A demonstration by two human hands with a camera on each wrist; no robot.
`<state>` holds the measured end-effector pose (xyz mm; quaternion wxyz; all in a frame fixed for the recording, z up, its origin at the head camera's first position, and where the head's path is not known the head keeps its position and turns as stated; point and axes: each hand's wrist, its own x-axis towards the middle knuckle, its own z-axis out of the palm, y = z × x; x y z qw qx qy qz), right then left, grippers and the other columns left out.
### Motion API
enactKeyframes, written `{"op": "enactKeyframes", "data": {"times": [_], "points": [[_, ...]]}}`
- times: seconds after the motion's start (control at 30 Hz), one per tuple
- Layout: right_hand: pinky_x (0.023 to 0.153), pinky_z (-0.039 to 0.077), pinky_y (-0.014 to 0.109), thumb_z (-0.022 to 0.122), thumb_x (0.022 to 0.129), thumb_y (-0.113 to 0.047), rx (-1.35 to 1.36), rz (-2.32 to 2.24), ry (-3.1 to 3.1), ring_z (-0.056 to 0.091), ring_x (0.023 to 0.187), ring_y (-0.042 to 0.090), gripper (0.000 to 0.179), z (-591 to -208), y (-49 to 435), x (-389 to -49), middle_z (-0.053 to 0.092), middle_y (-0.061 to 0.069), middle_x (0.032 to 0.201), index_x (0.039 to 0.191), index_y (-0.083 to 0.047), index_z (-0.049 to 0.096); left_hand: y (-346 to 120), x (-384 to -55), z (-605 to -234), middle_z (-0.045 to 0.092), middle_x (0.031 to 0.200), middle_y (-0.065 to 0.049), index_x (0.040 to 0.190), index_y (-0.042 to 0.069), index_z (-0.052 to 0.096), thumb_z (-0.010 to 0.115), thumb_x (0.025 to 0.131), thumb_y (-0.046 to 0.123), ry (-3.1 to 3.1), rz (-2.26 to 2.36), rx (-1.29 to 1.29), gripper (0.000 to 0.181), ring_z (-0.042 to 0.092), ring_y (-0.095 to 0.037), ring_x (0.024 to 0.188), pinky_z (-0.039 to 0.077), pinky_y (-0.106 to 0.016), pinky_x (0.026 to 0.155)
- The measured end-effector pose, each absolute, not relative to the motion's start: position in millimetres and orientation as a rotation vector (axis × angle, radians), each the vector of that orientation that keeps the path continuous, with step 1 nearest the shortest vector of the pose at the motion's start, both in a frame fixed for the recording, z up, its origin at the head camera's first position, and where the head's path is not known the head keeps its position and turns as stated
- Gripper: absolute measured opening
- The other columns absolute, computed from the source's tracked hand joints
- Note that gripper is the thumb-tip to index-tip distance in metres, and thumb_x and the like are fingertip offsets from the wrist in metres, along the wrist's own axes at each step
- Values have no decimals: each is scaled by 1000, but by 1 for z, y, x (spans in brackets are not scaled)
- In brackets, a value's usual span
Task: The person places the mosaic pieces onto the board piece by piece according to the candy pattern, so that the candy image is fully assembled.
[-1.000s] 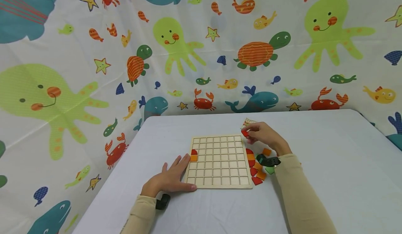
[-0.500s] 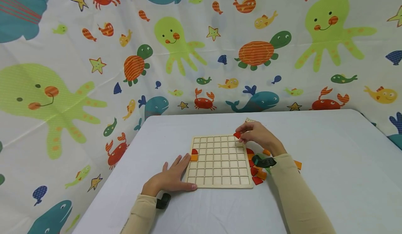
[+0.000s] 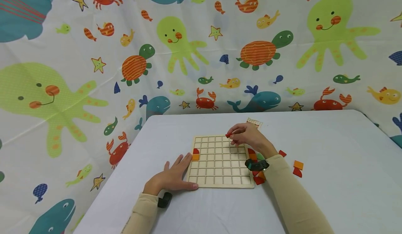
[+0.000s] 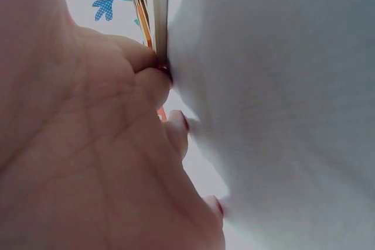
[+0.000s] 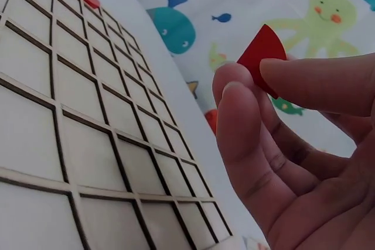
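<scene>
A square wooden grid board lies on the white table. At its left edge my left hand rests with fingers spread and thumb at the near left corner. Between thumb and fingers, my right hand pinches a red quarter-circle tile, held above the far right part of the grid. Two tiles sit in the board's left column: a red rounded one and an orange square just below it.
Several red, orange and green tiles lie along the board's right edge, partly hidden by my right wrist; one is a red tile. Farther right are an orange square tile and red pieces. A small patterned card lies behind my right hand.
My right hand has carried the red tile leftward, from beyond the board's far right corner to over the grid. My left hand stays in place at the board's edge.
</scene>
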<state>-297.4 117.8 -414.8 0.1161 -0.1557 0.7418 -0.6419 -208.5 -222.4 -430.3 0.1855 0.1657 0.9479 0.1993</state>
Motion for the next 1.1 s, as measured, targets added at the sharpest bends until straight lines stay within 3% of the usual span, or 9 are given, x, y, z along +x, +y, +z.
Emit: {"op": "enactKeyframes", "data": {"times": [0.17, 0.37, 0.83, 1.1], "points": [[74, 63, 30, 69, 103, -5, -472, -1834, 2168, 72, 78, 30, 21, -416, 109, -296, 71, 33, 108, 119, 8, 73, -222, -208, -430, 16, 179, -8, 173, 11, 18, 82, 86, 62, 2672, 552, 462, 120, 4, -33, 165, -2, -74, 123], [87, 63, 37, 70, 104, -8, -543, -1837, 2111, 77, 92, 33, 30, -422, 101, -296, 74, 29, 114, 126, 12, 70, -222, -208, -429, 15, 179, -9, 173, 10, 18, 82, 86, 61, 2670, 553, 470, 119, 4, -34, 164, -2, -74, 123], [83, 65, 37, 68, 101, 3, -586, -1892, 2056, 77, 86, 26, 12, -428, 72, -291, 75, 17, 102, 111, 9, 71, -221, -206, -427, 16, 179, -11, 173, 9, 18, 82, 87, 61, 2678, 542, 481, 118, 5, -35, 164, -1, -76, 121], [83, 64, 35, 69, 102, -1, -576, -1849, 2031, 77, 83, 25, 26, -428, 50, -283, 75, 16, 100, 125, 11, 67, -221, -207, -428, 15, 179, -10, 173, 10, 18, 81, 86, 62, 2672, 535, 472, 119, 4, -35, 164, -2, -76, 121]]}}
